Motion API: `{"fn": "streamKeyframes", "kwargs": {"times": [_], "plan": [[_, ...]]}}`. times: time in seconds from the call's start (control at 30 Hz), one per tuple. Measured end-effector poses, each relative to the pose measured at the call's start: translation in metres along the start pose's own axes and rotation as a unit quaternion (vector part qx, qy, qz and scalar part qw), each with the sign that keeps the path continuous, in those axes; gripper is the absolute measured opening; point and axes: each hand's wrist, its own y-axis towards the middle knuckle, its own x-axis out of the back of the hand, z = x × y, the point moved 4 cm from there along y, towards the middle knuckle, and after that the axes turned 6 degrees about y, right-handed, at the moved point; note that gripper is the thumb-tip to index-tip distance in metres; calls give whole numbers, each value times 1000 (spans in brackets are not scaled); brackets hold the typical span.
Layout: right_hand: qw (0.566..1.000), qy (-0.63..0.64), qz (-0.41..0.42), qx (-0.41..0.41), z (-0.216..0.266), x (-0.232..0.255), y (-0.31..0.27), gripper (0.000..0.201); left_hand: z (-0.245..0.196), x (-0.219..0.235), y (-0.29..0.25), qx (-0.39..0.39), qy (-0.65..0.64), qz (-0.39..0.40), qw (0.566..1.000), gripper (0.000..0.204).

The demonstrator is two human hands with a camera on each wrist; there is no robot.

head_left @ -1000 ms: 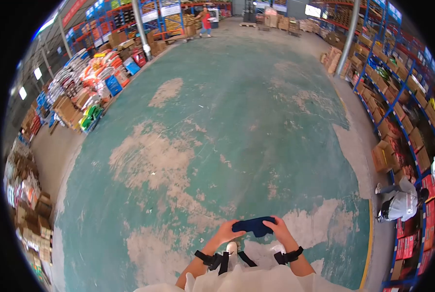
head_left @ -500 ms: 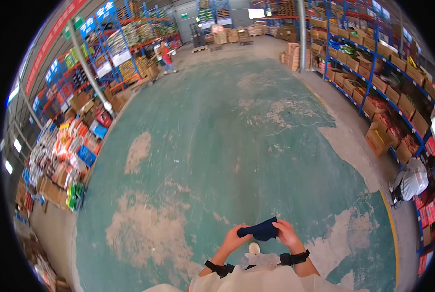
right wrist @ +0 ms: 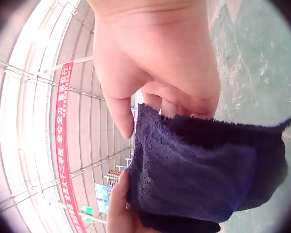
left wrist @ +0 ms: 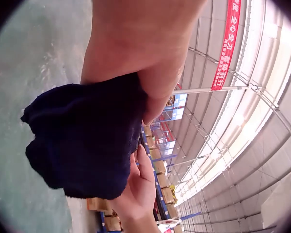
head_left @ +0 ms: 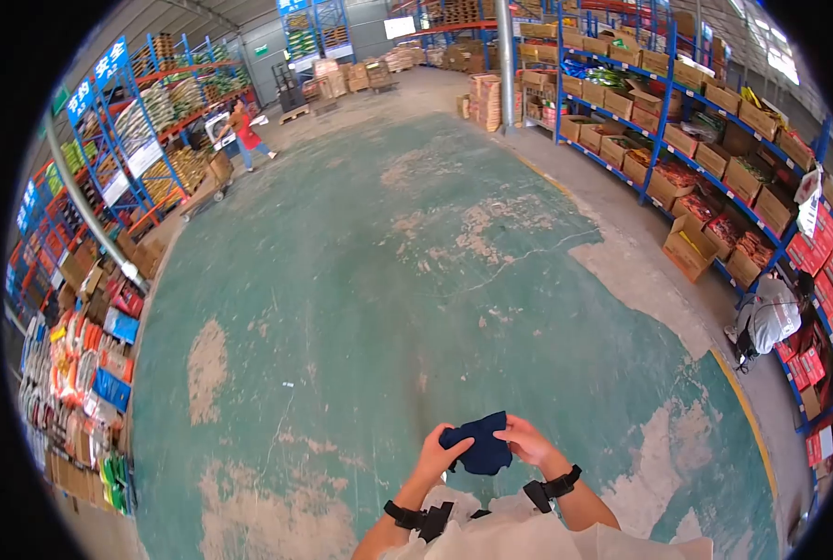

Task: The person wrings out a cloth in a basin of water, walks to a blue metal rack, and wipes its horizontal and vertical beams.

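A dark navy cloth (head_left: 482, 450) with a fuzzy, towel-like surface is held in the air in front of the body, between both hands. My left hand (head_left: 437, 455) grips its left side, the thumb lying across the near face. At the upper right edge, my right hand (head_left: 528, 442) pinches the cloth. The right wrist view shows the cloth (right wrist: 189, 170) folded in layers with a frayed edge, the right fingers partly hidden behind it. Seen from the left wrist, the cloth (left wrist: 82, 141) hangs from the left hand (left wrist: 136, 43), with the right hand (left wrist: 139, 191) close beyond.
Green worn floor (head_left: 342, 280) stretches ahead. Blue shelving (head_left: 659, 121) with cardboard boxes runs along the right, where a person in grey (head_left: 773, 315) bends beside it. Stacked sacks (head_left: 85, 364) line the left. Farther off is a person in red (head_left: 246, 133).
The head view has turned right, so the surroundings slide leftward. Both hands have drawn slightly closer together, and the cloth has gone from a narrow band to a broader, hanging shape.
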Motion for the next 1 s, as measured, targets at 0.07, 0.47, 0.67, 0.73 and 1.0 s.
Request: {"fn": "streamKeyframes", "kwargs": {"times": [0.07,0.47,0.67,0.73,1.0], "plan": [[999,22,-13,25,8,2,50,27,-2,25,48,36,-25,40,998,30],[980,-29,-196,30,122,11,290,48,-55,104,359,-44,85,22,995,34],[966,203,-157,-18,172,56,411,48,-107,65,509,-78,125,54,988,33],[953,260,-157,7,199,74,465,47,-129,48,558,-69,109,80,988,31],[888,425,-76,160,375,152,634,45,-219,-24,745,-241,210,134,938,34]]}}
